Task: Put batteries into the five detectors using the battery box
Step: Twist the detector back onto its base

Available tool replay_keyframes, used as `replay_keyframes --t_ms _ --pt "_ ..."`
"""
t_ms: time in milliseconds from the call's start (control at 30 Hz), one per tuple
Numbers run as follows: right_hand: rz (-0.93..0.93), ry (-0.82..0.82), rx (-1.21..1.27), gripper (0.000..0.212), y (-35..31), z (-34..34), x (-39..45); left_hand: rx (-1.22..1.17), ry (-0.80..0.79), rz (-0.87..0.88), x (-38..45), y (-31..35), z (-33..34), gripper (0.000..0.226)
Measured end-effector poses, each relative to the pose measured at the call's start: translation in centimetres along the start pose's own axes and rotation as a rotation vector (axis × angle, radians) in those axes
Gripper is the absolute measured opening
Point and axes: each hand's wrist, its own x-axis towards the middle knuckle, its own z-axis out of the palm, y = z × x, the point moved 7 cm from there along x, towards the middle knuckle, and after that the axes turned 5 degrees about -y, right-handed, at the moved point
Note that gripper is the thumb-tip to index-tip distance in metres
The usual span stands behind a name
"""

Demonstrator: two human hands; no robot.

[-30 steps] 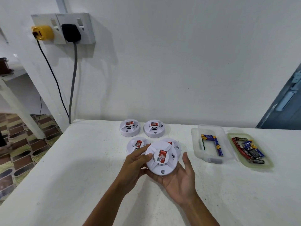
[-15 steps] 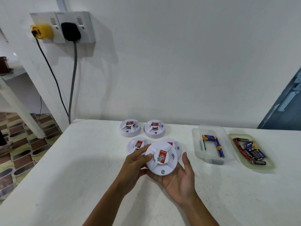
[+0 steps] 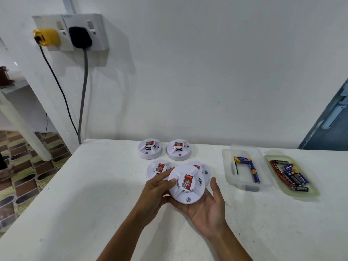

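At lower centre, the right hand [image 3: 202, 208] cradles a smoke detector [image 3: 186, 184] face-up while the left hand [image 3: 157, 189] grips its rim; flipping it should expose the battery bay

There is only one view, from a camera worn on the person's head. It looks forward and down, over the forearms, toward the white table [image 3: 105, 200] and the wall [image 3: 216, 72] behind it. The right hand [image 3: 205, 210] and the left hand [image 3: 156, 191] are near the lens, low in the middle of the picture. Beyond the hands the table runs to the wall. The wide angle bends the edges: left of the hands a patterned floor [image 3: 20, 178] shows, and far right of them a blue door [image 3: 331, 121].
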Motion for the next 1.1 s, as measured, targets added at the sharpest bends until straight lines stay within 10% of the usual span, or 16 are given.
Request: replay_keyframes --t_ms 1100 --pt "0.014 0.021 -0.009 0.088 0.17 -0.11 -0.29 0.007 0.001 -0.009 -0.16 -0.07 0.13 0.041"
